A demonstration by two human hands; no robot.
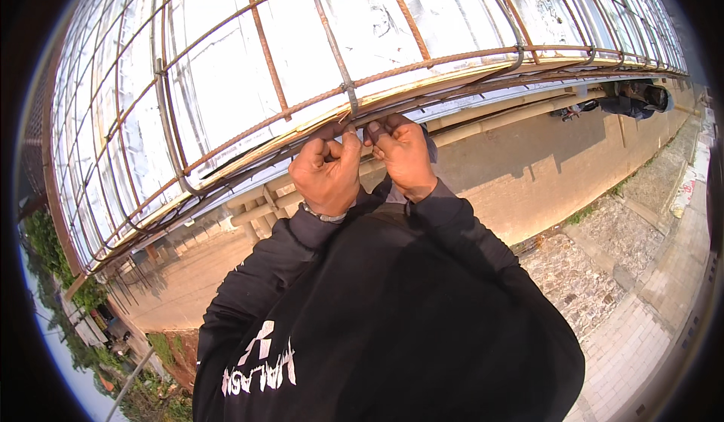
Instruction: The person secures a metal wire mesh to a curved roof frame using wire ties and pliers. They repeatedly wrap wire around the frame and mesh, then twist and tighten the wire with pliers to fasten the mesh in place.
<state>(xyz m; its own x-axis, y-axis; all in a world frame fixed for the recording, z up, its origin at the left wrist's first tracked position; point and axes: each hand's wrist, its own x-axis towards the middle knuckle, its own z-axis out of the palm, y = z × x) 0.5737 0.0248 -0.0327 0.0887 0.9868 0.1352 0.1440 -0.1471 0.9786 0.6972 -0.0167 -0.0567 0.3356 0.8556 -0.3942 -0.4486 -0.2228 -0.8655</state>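
Both my hands meet at the near edge of a rusty rebar mat, where a bent bar end (pixel 329 41) comes down over the edge. My left hand (pixel 326 171) is closed, thumb and fingers pinched together just under that bar. Beside it, my right hand (pixel 403 154) is also closed, its fingertips curled at the lower edge bar. What the fingertips hold is hidden or too small to name. A ribbed edge bar (pixel 298 107) runs across just above my hands, and a small tie (pixel 347 86) marks where it crosses the bent bar.
Shiny white sheeting (pixel 302 45) lies beneath the rebar grid, with a plywood edge (pixel 260 141) along the near side. Far below is a tan concrete strip (pixel 528 177), beside stone paving (pixel 573 279). Another person (pixel 637 99) is at the far right. Trees (pixel 53 248) stand lower left.
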